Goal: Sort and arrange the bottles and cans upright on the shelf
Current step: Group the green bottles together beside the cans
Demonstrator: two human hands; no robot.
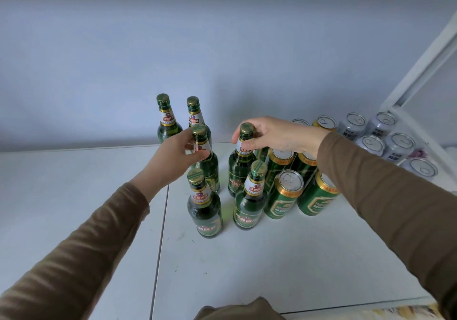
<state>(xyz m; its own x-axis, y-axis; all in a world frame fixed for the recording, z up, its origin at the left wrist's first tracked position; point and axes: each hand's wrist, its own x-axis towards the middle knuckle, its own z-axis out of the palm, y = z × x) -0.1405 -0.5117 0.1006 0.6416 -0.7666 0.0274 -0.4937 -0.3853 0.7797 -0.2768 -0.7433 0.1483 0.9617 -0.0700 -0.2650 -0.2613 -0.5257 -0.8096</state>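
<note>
left hand (176, 152): fingers curled round the neck of a green glass beer bottle (206, 161), which stands upright on the white shelf (74, 196).
right hand (274, 134): thumb and fingers pinching the neck of a second beer bottle (241, 163), just under its gold cap; this bottle is upright too.
behind the left hand: two more bottles (166, 119) side by side near the wall.
nearer than the hands: two upright bottles (205, 206), one below each held bottle.
under the right wrist: green beer cans (284, 193) standing close together, touching or nearly so.
beyond the right hand: a yellow can (325, 123) and silver cans (371, 144), upright.
sleeves: brown sleeves (395, 196) on both arms.
</note>
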